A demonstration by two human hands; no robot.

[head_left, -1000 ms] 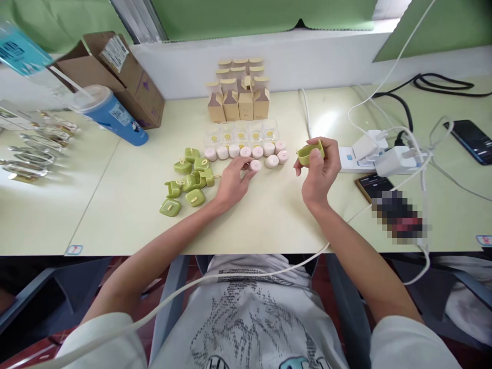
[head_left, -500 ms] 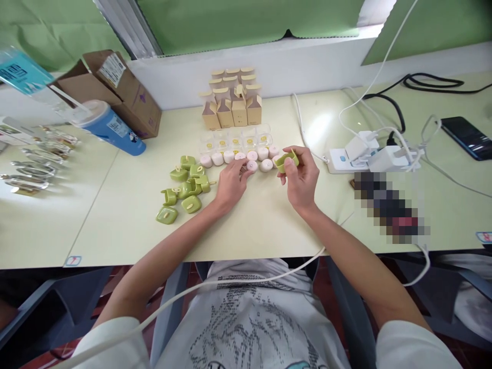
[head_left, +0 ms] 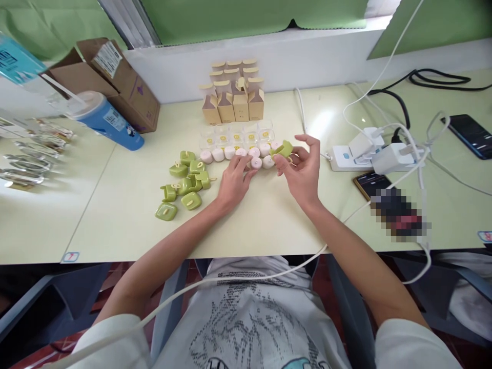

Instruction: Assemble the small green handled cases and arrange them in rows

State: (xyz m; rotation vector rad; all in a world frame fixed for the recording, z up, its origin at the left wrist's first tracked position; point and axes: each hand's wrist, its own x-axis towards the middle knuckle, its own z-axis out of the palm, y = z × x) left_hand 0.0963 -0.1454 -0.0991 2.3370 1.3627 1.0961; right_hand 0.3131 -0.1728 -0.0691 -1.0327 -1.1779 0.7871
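My right hand (head_left: 303,171) pinches a small glossy green case (head_left: 283,149) between thumb and fingers, its index finger raised away. The case is tilted just above the right end of a cluster of small pinkish-white rounded pieces (head_left: 218,154). My left hand (head_left: 233,182) rests on the table, thumb and fingers apart, with the fingertips against or very close to a pinkish-white piece (head_left: 256,163) at the front of the cluster. Left of that hand lie several green cases and lids (head_left: 191,201), some with pale loops.
Clear plastic containers with yellow marks (head_left: 236,137) stand behind the pieces, with open cardboard boxes (head_left: 241,107) farther back. A blue cup (head_left: 111,123) and brown carton (head_left: 138,97) are at left. A power strip (head_left: 346,159), phones (head_left: 467,136) and cables are at right.
My right hand has turned the green case over, moved it slightly left over the pieces and lifted its index finger. The left hand stays by the pieces. The view has shifted slightly.
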